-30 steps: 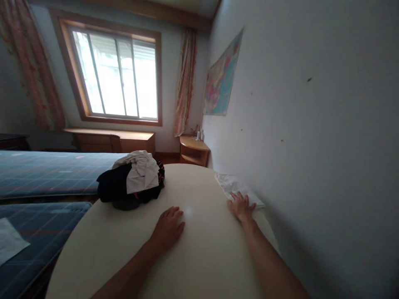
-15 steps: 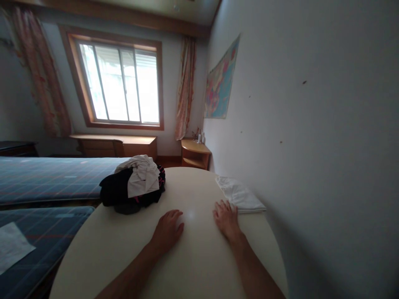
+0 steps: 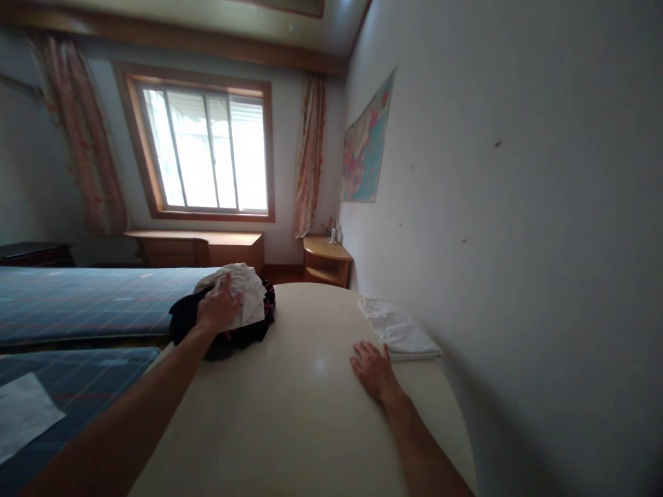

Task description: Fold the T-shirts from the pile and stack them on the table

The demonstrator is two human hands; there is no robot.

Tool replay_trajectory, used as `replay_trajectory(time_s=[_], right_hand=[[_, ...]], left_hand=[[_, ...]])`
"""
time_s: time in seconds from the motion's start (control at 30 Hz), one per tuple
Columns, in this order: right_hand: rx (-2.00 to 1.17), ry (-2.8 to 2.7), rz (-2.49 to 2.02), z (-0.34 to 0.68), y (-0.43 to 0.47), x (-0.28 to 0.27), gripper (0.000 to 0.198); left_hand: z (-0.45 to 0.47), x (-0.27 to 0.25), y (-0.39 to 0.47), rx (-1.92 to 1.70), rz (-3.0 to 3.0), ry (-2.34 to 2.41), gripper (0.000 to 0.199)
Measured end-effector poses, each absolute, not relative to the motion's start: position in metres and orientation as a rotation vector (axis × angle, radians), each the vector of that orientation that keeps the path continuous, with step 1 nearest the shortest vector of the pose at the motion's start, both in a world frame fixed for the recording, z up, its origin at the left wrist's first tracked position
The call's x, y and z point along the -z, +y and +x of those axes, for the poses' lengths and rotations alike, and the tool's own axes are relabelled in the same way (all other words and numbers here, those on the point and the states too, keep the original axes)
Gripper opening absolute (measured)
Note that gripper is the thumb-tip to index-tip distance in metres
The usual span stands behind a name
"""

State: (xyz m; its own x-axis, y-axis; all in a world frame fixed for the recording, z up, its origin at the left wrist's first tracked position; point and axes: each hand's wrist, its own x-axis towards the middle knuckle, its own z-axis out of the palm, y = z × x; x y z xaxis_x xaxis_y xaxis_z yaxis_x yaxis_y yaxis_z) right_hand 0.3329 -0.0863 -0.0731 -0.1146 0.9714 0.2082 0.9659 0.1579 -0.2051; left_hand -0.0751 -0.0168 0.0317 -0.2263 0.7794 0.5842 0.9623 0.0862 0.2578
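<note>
beside the plain white wall (image 3: 543, 297) stands a smooth, round, cream-coloured table (image 3: 290, 428). at its left edge sits a rumpled heap of black clothing (image 3: 181, 321) with pink markings, topped by a crumpled off-white fabric piece (image 3: 252, 297); at the right edge lies a flat, folded white cloth (image 3: 407, 331). the left hand (image 3: 222, 304) has just moved from the bare tabletop onto the off-white fabric piece, fingers spread over it; whether they grip it cannot be told. the right hand (image 3: 373, 369), on the folded white cloth a second ago, now rests open on the tabletop by its near edge, holding nothing. the handling thus shifts to the heap, while the folded white cloth lies unheld
</note>
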Motion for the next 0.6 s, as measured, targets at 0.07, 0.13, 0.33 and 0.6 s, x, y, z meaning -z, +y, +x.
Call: replay_trajectory(time_s=[0.07,0.13,0.33,0.6], right_hand=[[-0.027,-2.141,-1.860,0.333,-0.086,0.073,0.049],[-0.030,-2.140,-1.859,0.333,-0.086,0.073,0.048],[-0.008,-2.151,-1.867,0.333,-0.085,0.076,0.048],[-0.019,-2.138,-1.871,0.332,-0.087,0.073,0.049]], left_hand=[[-0.085,-0.029,-0.011,0.781,-1.744,-2.171,0.060],[-0.089,-0.027,-0.009,0.713,-1.703,-2.190,0.057],[-0.088,-0.033,-0.011,0.747,-1.710,-2.084,0.033],[-0.039,-0.069,-0.031,1.289,-1.850,-1.546,0.025]])
